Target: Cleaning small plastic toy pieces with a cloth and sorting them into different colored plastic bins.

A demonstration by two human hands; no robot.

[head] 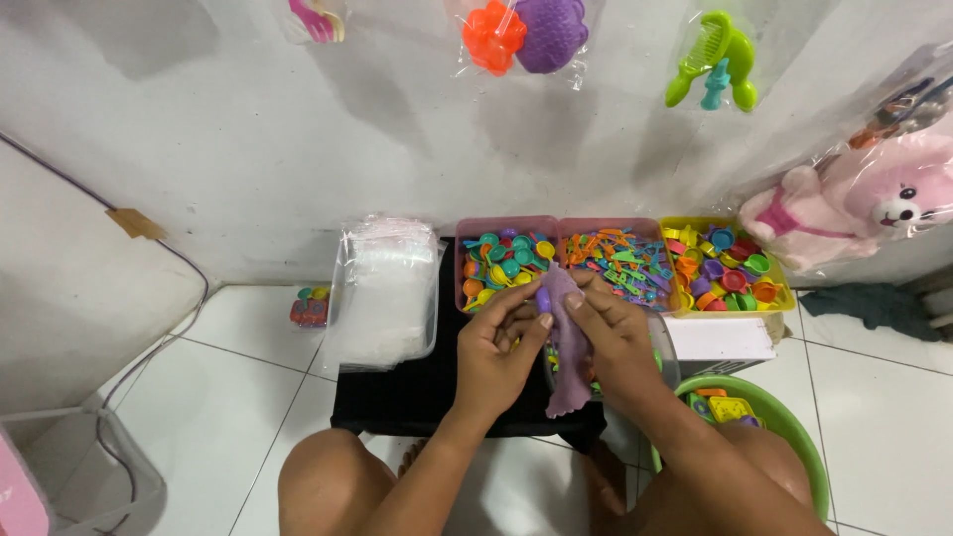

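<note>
My left hand (499, 352) and my right hand (617, 342) meet over a black cloth (417, 392), close in front of three trays. Together they hold a long, flat purple plastic piece (570, 367) that hangs down between them. My left fingers also pinch a small purple toy part (543, 298) at its top end. Behind the hands stand a pink tray (504, 260) of small round coloured plates, a second pink tray (617, 260) of tiny coloured utensils, and a yellow tray (723, 266) of small coloured cups and bowls.
A clear tub (383, 290) of plastic bags stands to the left. At lower right sits a green basin (784, 422) with toys inside, and a white box (723, 342) beside it. Bagged toys hang on the wall, with a bagged pink plush (859, 203) at right.
</note>
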